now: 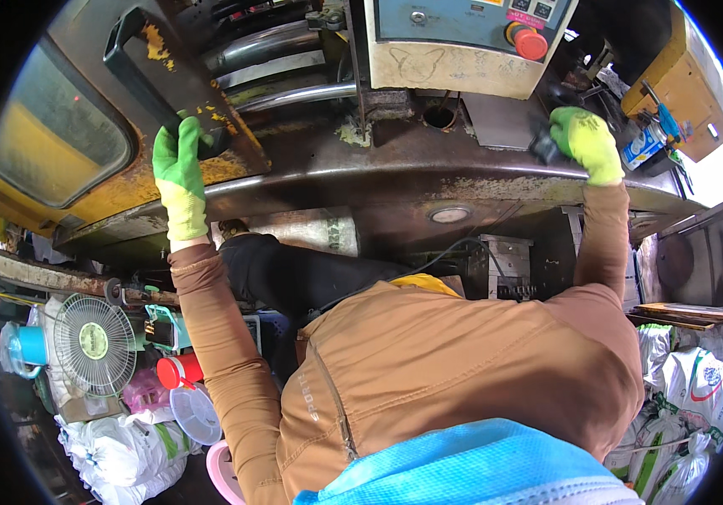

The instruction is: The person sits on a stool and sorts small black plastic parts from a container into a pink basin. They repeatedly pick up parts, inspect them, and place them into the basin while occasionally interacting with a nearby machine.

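My left hand, in a green and yellow work glove, is closed at the lower end of a long black door handle. That handle is fixed to a worn yellow and brown machine door with a window. My right hand, gloved alike, is closed on a dark, glossy black object at the machine's front ledge; its kind is unclear. Beside this hand lie a flat grey plate and a blue and white can.
A control box with a red push button hangs above the ledge. Polished metal bars run behind the door. A cardboard box stands far right. A fan and white sacks are at the left.
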`<state>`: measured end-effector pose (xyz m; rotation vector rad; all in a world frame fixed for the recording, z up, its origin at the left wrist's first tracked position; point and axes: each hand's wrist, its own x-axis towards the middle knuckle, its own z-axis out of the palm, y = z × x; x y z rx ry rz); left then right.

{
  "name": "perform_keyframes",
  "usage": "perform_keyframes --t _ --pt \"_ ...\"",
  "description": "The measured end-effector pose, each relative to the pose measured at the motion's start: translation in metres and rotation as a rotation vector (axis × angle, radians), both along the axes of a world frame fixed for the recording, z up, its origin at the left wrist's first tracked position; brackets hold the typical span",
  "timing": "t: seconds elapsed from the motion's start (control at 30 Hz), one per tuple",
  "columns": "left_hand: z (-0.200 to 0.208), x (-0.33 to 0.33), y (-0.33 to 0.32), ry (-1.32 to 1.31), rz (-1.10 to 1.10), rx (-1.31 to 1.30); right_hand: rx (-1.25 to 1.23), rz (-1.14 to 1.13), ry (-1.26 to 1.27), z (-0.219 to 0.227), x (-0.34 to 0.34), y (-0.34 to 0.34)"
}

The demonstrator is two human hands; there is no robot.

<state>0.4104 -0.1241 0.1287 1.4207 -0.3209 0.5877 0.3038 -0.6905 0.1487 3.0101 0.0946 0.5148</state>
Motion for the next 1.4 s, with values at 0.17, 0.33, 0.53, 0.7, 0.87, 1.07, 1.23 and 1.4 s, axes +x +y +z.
perform_keyframes --t 0.17,0.33,0.53,0.7,0.87,1.07,1.23,1.4 --pt "0.003 -0.019 -0.037 -0.037 -0.129 0.131 -0.222 -0.395 -0.116 -0.068 0.063 -0.047" --pt "0.012 -0.037 -0.066 -0.020 -0.250 0.220 0.014 -0.560 -0.601 -0.026 0.070 0.002" --pt "0.016 -0.042 -0.099 0.082 -0.364 0.091 0.843 0.656 -1.433 0.047 0.046 0.165" --pt "0.010 -0.049 -0.123 -0.034 -0.387 -0.032 0.650 0.904 -0.984 0.042 0.063 0.289" --pt "0.006 -0.046 -0.129 0.007 -0.364 0.055 0.660 0.709 -1.089 0.050 0.100 0.333" --pt "0.001 -0.037 -0.126 0.116 -0.401 -0.011 0.608 0.655 -1.056 0.042 0.116 0.325" --pt "-0.008 -0.056 -0.114 0.352 -0.098 0.195 0.547 0.560 -1.038 0.042 0.108 0.326" --pt "0.003 -0.061 -0.077 0.176 0.075 0.223 0.722 0.489 -0.920 0.045 0.101 0.332"
